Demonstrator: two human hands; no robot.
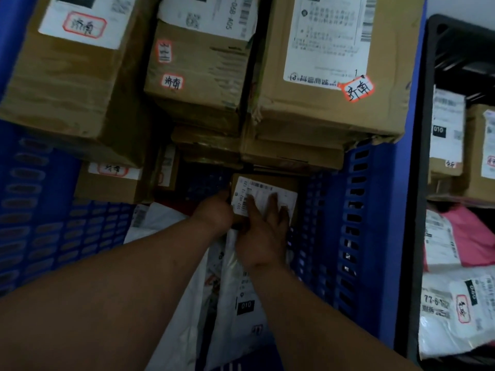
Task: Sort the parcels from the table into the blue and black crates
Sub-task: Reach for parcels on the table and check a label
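Both my hands reach deep into the blue crate (375,210). A small cardboard parcel (276,187) with a white label lies low in the crate near its right wall. My left hand (214,212) grips the parcel's left edge. My right hand (263,234) lies flat on its label with fingers spread. White plastic mailer bags (235,303) lie under my forearms. The black crate (417,236) stands to the right, holding boxes and bags.
Three large cardboard boxes (67,70) (198,70) (326,76) with red-bordered stickers are stacked at the far side of the blue crate, with smaller boxes (107,183) beneath. In the black crate lie a pink bag (466,236) and white mailers (455,317).
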